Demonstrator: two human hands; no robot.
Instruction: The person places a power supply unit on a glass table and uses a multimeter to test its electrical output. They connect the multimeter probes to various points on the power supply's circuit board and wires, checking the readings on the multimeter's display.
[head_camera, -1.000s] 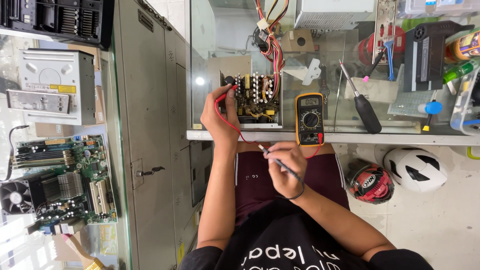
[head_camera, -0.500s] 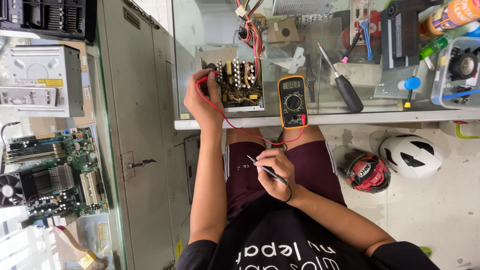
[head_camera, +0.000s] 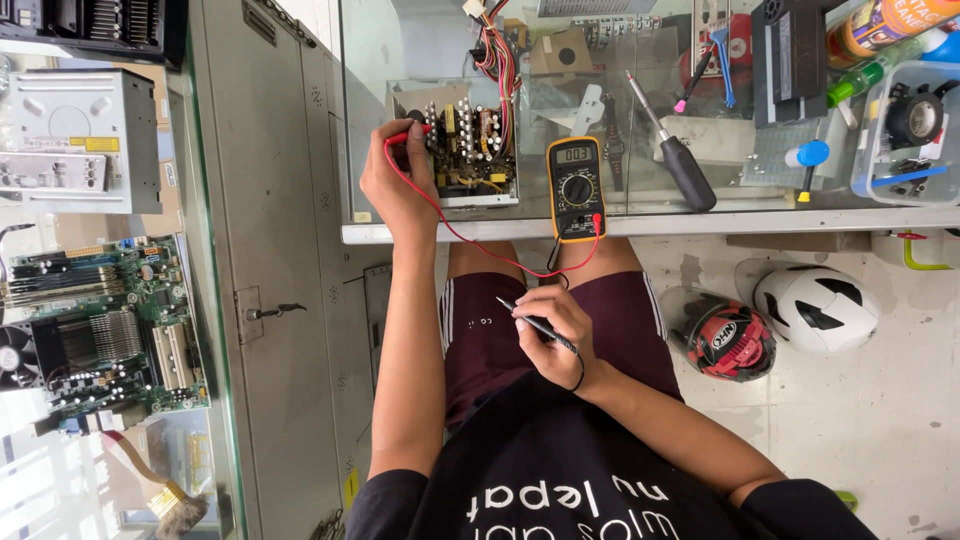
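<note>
Left hand (head_camera: 398, 188) pinches the red probe (head_camera: 408, 132) against the open power supply board (head_camera: 470, 150) at the glass desk's (head_camera: 650, 222) near edge. Right hand (head_camera: 553, 335) grips the black probe (head_camera: 535, 325) pen-fashion over the lap, off the board. The yellow multimeter (head_camera: 577, 188) lies just right, display facing the person for reading.

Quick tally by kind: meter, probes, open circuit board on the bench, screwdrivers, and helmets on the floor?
Multimeter: 1
Probes: 2, red probe in left hand, black probe in right hand
Circuit board: 1
Black-handled screwdriver: 1
Helmets: 2, white helmet, red helmet
Total: 7

Red probe (head_camera: 408, 135) touches open circuit board (head_camera: 468, 150) (seemingly); black probe (head_camera: 538, 325) lifted.
</note>
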